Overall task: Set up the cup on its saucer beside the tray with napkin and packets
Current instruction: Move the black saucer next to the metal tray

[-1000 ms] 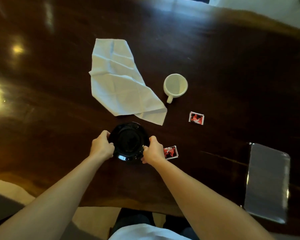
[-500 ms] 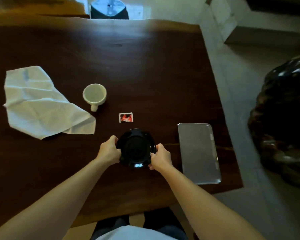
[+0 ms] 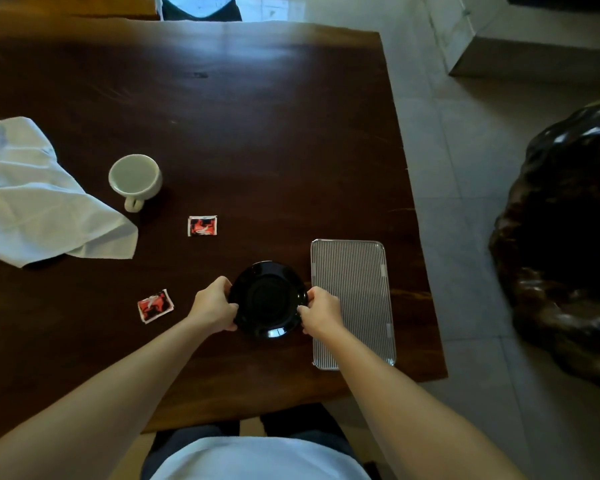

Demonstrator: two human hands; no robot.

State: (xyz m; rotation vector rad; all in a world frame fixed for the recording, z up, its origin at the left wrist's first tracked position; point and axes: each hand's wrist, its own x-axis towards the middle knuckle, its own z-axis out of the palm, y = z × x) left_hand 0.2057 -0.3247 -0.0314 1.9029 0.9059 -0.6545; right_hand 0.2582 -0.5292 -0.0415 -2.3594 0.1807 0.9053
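The black saucer (image 3: 268, 299) sits low at the table's near edge, gripped from both sides: the left hand (image 3: 212, 304) pinches its rim at 9 o'clock, the right hand (image 3: 321, 315) at 3 o'clock, fingers curled closed on the edge. Whether it rests on the wood or hovers just above cannot be told. At the saucer's 3 o'clock, just beside it, lies the ribbed metal tray (image 3: 352, 303), bare of napkin and packets

At 10 o'clock from the saucer, well apart, the white cup (image 3: 135, 178) stands upright and empty, handle toward the person. Beyond it, at the table's left edge, the white napkin (image 3: 39, 202) lies crumpled and unfolded. One red packet (image 3: 202, 225) lies at 11 o'clock between cup and saucer; a second red packet (image 3: 155, 305) lies at 9 o'clock, near the left hand

Judged from this, the task is at an early stage: the saucer is about in place beside the tray, and nothing else is. Left to do are the cup onto the saucer, the napkin to the tray, and both packets to the tray on the dark wooden table (image 3: 257, 133)
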